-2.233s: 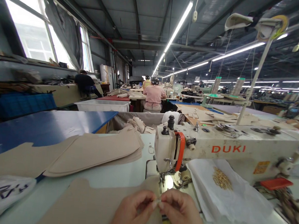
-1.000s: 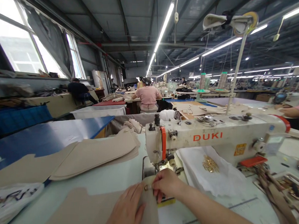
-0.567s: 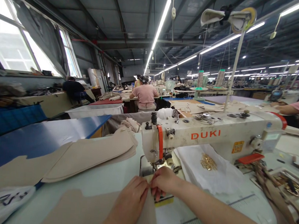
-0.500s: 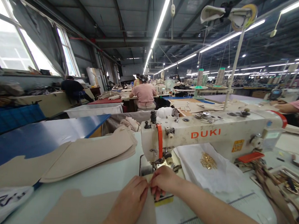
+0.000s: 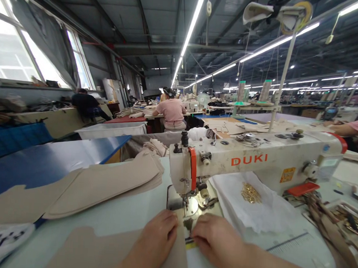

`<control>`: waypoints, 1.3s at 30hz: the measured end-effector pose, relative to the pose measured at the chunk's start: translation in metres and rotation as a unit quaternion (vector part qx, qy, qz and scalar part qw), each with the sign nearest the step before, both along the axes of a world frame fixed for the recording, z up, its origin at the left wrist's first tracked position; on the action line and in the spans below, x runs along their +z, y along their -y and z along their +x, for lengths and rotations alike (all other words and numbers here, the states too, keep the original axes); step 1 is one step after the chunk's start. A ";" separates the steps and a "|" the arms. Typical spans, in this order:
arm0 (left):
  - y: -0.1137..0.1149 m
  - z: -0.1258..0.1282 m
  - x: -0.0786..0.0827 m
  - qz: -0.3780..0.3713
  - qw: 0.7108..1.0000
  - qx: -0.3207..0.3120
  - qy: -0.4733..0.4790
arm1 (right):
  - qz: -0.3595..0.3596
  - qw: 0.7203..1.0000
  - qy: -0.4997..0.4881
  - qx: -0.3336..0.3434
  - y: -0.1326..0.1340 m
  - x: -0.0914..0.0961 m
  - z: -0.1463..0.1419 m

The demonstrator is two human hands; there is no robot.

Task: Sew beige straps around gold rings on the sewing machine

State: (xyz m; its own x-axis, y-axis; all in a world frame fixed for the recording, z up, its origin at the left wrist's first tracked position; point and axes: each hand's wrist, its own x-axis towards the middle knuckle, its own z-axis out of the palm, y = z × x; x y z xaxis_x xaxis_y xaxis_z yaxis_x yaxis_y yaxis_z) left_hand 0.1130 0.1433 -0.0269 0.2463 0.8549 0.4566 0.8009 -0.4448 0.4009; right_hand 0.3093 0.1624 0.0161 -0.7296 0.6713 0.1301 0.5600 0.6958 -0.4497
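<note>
1 beige panel [image 5: 99, 252] lies flat on the pale machine table [image 5: 138, 204] under your left hand [image 5: 156, 239], its straight edge running up toward the needle plate [image 5: 189, 207] of the DUKI sewing machine [image 5: 250, 162]. Your left fingers [image 5: 161, 226] are pressed together and lie flat on the panel, pinching nothing. Your right hand [image 5: 218, 239] lies just right of that edge, beside a yellow strip [image 5: 191, 244], its fingers [image 5: 199, 232] close together and slightly curled; whether they touch the panel, you cannot tell. Work in hand: the panel is held by the plate, and no stitching shows on it. Containers: a white sheet [image 5: 268, 212] to your right carries a small heap of gold metal fittings [image 5: 250, 193]; a tray [image 5: 348, 221] at far right holds mixed metal hardware, with tan straps [image 5: 327, 228] lying across its edge; a white bin [image 5: 110, 132] stands beyond the table. Left of the machine, 1 stack of matching panels [image 5: 103, 184] sits on the table, and a co-worker's arm [image 5: 346, 129] reaches in at upper right.
</note>
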 end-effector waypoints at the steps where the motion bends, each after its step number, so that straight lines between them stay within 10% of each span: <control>1: 0.000 0.000 0.000 0.004 1.000 -0.002 0.000 | 0.059 0.996 0.030 0.053 0.005 0.000 0.009; 8: 0.001 -0.002 -0.003 -0.013 1.000 -0.013 0.015 | 0.289 0.932 0.119 0.181 0.011 -0.005 0.013; 39: -0.003 0.002 -0.014 0.088 0.996 -0.031 0.012 | 0.291 0.939 -0.002 0.185 -0.008 -0.040 -0.011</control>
State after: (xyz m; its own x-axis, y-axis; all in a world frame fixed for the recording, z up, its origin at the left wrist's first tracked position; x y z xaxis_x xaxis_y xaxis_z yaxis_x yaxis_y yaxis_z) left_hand 0.1151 0.1467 -0.0411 0.2824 0.7449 0.6044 0.7612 -0.5574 0.3314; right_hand 0.2982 0.1702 -0.0241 -0.8975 0.1870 0.3995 0.2312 0.9707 0.0650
